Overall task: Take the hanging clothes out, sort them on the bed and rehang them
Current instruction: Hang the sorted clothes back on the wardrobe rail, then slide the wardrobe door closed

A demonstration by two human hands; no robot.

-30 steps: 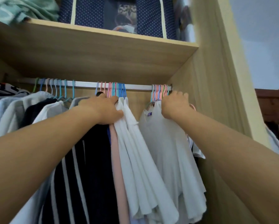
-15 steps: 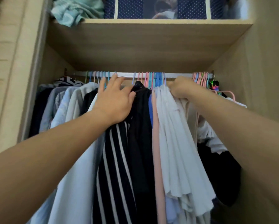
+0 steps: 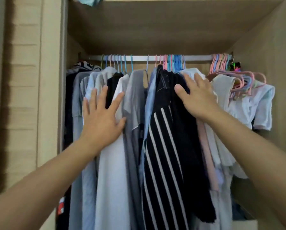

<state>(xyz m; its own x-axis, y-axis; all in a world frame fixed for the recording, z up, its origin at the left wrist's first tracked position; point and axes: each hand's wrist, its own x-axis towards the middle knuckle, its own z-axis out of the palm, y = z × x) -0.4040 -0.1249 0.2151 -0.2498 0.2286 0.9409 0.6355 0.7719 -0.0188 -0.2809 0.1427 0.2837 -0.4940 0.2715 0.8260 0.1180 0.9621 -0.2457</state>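
Clothes hang from a white rail inside a wooden wardrobe. My left hand lies flat with spread fingers on a white garment left of centre. A grey garment hangs beside it. My right hand rests with straight fingers on the top of a black garment with white stripes, where it meets the white shirts to the right. Neither hand grips anything. A bunch of pastel hangers sits on the rail above the black garment.
Pink and blue hangers cluster at the rail's right end above a white T-shirt. Dark and grey clothes fill the left end. The wardrobe's left frame and right wall enclose the space. A shelf underside hangs overhead.
The view has pulled back and tilted down. Both hands have come down from the hanger tops; the left moved left onto the white garment, the right opened and now rests on the black striped one.
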